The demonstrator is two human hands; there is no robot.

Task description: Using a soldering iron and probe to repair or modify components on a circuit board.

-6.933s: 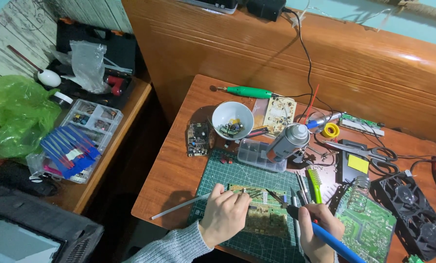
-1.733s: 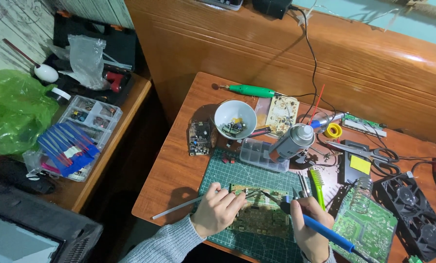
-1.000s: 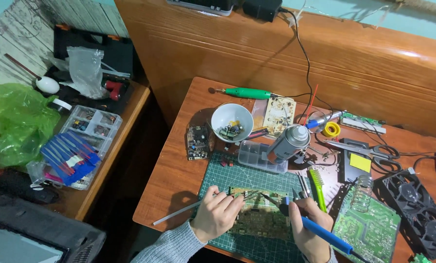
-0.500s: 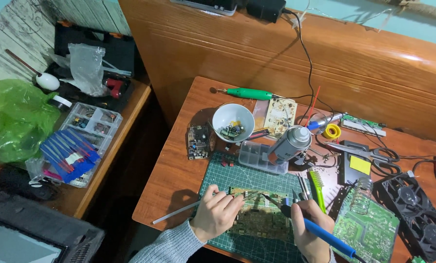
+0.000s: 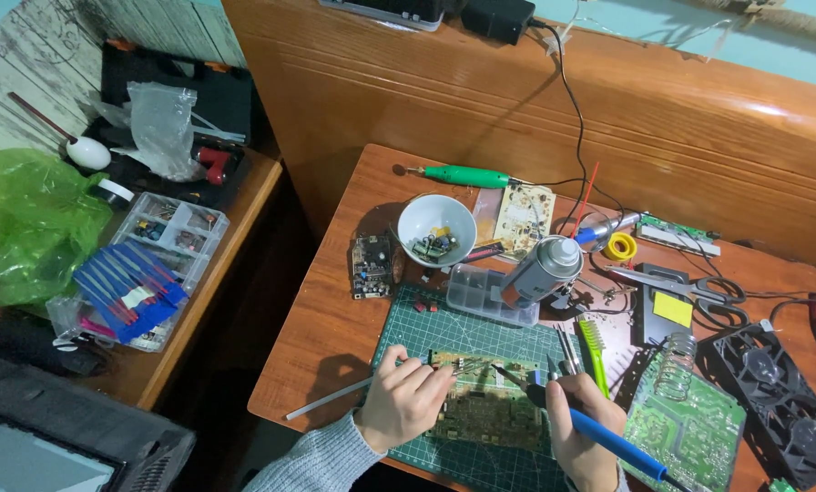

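Note:
A small green circuit board (image 5: 492, 410) lies on a green cutting mat (image 5: 481, 333) at the near edge of a wooden table (image 5: 335, 310). My left hand (image 5: 403, 404) rests at the board's left end and holds a thin pale rod (image 5: 331, 398) that sticks out to the left. My right hand (image 5: 579, 428) grips a blue-handled soldering iron (image 5: 608, 442), its tip pointing left onto the top of the board.
Behind the mat stand a white bowl of small parts (image 5: 436, 229), a clear parts box (image 5: 490, 296), a spray can (image 5: 540, 267), a green-handled tool (image 5: 467, 176) and scissors (image 5: 690, 287). A larger green board (image 5: 690, 428) and black fan (image 5: 777, 401) lie right. A side table (image 5: 217, 246) with plastic organisers stands left.
Both hands stay on the board; the soldering iron tip has shifted slightly along it. The view has drifted a little.

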